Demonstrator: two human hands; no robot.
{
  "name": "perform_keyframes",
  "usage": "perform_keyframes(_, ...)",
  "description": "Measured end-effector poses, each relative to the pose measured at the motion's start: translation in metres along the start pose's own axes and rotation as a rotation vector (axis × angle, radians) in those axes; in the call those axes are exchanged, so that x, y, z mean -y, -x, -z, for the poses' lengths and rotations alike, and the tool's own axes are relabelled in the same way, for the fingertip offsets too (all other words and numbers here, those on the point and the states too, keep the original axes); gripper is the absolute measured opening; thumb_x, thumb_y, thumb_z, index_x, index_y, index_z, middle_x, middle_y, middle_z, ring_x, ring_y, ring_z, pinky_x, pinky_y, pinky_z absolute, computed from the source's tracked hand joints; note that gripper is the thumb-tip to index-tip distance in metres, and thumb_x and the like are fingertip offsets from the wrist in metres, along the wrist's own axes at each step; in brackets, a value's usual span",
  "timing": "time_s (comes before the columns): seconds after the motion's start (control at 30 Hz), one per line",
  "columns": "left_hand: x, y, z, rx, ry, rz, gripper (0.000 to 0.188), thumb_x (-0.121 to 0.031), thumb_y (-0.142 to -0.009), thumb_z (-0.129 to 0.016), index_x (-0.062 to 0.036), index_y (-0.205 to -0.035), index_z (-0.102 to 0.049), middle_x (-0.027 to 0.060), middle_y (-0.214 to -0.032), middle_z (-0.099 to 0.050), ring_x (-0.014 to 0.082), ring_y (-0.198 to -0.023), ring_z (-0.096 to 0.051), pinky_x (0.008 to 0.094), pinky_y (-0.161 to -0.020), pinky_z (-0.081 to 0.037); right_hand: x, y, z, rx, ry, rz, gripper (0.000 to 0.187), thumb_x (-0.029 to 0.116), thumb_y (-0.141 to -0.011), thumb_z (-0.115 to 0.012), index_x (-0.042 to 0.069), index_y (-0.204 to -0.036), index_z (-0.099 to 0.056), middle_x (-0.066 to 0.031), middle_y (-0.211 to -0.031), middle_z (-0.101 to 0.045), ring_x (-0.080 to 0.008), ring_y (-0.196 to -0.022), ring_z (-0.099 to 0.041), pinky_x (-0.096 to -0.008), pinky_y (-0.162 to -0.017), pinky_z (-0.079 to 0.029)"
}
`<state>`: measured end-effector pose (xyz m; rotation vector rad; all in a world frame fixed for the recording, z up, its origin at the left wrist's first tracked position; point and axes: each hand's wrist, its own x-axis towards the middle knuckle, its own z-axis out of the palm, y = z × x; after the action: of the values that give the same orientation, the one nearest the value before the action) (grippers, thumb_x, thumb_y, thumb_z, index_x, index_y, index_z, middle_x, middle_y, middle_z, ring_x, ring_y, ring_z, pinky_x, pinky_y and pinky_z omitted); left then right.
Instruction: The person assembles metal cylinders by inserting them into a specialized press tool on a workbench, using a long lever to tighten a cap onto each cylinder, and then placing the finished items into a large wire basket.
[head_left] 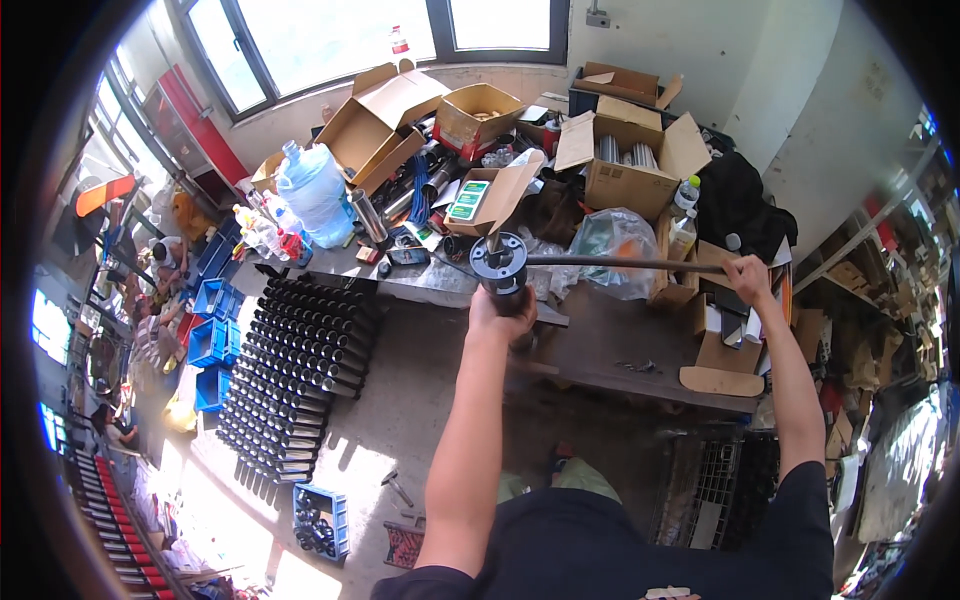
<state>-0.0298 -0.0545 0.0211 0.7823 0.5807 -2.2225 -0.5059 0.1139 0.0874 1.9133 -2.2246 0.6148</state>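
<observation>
My left hand (503,318) is wrapped round a dark cylinder, held upright in front of the bench. Its round grey metal end (498,256) faces up and has several holes. A short metal piece stands up at the middle of that end. From the cylinder's top a long dark cable or rod (625,262) runs nearly straight to the right; I cannot tell whether it is stiff. My right hand (747,280) is closed round its far end, out over the right part of the bench. How the cable or rod joins the cylinder is hard to make out.
Cardboard boxes (628,185), a big blue water bottle (313,190) and plastic bags (612,250) crowd the bench (620,340). Left on the floor stand many black tubes (300,370) in rows, blue bins (207,342), a blue crate (320,522) and a hammer (396,487).
</observation>
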Motion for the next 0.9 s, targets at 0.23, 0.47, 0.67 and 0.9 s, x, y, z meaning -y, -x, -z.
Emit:
perform_keyframes(0.23, 0.009, 0.021, -0.017, -0.114, 0.160, -0.061, 0.037, -0.028, -0.084, -0.070, 0.0044, -0.099, -0.063, 0.0164, -0.099, -0.061, 0.0307, -0.092, -0.064, 0.0406, -0.071, -0.064, 0.036, 0.007, -0.034, -0.160, 0.019, -0.215, 0.060, 0.046, -0.098, -0.051, -0.004, -0.067, -0.064, -0.0272, -0.065, -0.059, -0.0455, -0.067, -0.062, -0.0509, -0.063, -0.048)
perform_keyframes(0.47, 0.009, 0.030, -0.036, -0.451, 0.247, 0.101, 0.032, -0.032, -0.089, -0.066, -0.0009, -0.087, -0.071, 0.0109, -0.090, -0.071, 0.0248, -0.076, -0.071, 0.0375, -0.064, -0.063, 0.028, 0.008, -0.038, -0.282, 0.226, -0.319, 0.044, 0.034, -0.092, -0.049, 0.001, -0.074, -0.072, -0.0255, -0.075, -0.066, -0.0447, -0.074, -0.066, -0.0508, -0.073, -0.054)
perform_keyframes(0.67, 0.010, 0.035, -0.038, -0.452, 0.264, 0.059, 0.029, -0.028, -0.088, -0.067, 0.0002, -0.092, -0.068, 0.0125, -0.094, -0.069, 0.0257, -0.077, -0.070, 0.0383, -0.063, -0.063, 0.040, 0.006, -0.034, -0.258, 0.218, -0.360, 0.046, 0.034, -0.093, -0.047, 0.000, -0.076, -0.073, -0.0266, -0.078, -0.066, -0.0458, -0.078, -0.067, -0.0518, -0.078, -0.054)
perform_keyframes(0.9, 0.005, 0.024, -0.024, -0.364, 0.296, 0.028, 0.034, -0.024, -0.079, -0.079, 0.0039, -0.091, -0.065, 0.0180, -0.102, -0.066, 0.0311, -0.088, -0.068, 0.0401, -0.060, -0.065, 0.045, 0.011, -0.026, -0.292, 0.186, -0.324, 0.047, 0.034, -0.092, -0.046, -0.002, -0.076, -0.071, -0.0288, -0.078, -0.064, -0.0468, -0.077, -0.066, -0.0521, -0.076, -0.053)
